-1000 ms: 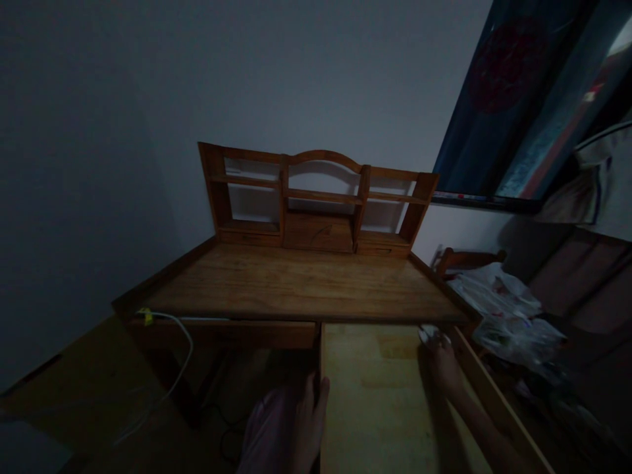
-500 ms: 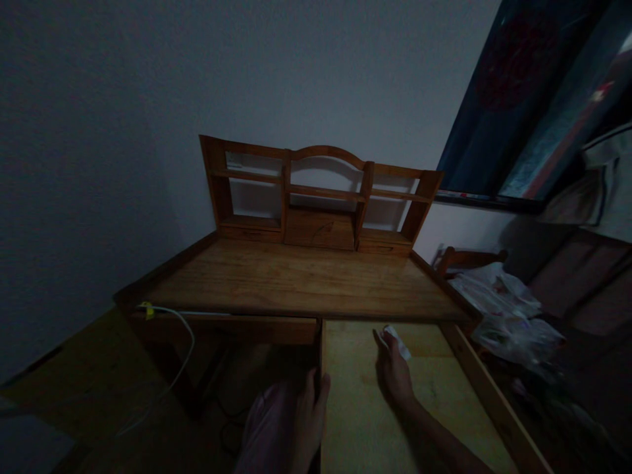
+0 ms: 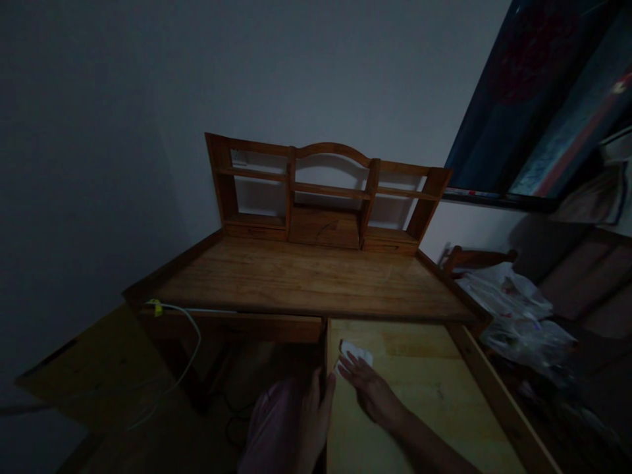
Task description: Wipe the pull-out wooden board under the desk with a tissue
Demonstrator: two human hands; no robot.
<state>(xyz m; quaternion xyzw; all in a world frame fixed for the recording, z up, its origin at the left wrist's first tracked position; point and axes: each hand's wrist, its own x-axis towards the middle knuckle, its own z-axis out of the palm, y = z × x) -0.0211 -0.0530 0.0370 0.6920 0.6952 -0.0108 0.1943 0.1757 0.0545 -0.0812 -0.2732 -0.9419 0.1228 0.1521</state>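
Note:
An open wooden drawer (image 3: 444, 392) with a pale bottom is pulled out from the right half of the desk. My right hand (image 3: 370, 388) lies in it near the left wall, fingers laid over a crumpled white tissue (image 3: 358, 353) and holding it down on the drawer bottom. My left hand (image 3: 316, 415) is at the drawer's left wall, with the thumb at the wall's top edge and the fingers on the outer side. The fingertips of both hands are close together.
The wooden desktop (image 3: 306, 273) carries a shelf unit (image 3: 323, 224) against the wall. A white cable (image 3: 190, 359) with a yellow tag hangs at the left. Plastic bags (image 3: 508, 296) lie on a chair (image 3: 481, 257) at the right, below a window.
My right hand has slid left and nearer with the tissue, and its fingers now lie flatter over it. My left hand stays at the drawer wall. The view has shifted slightly.

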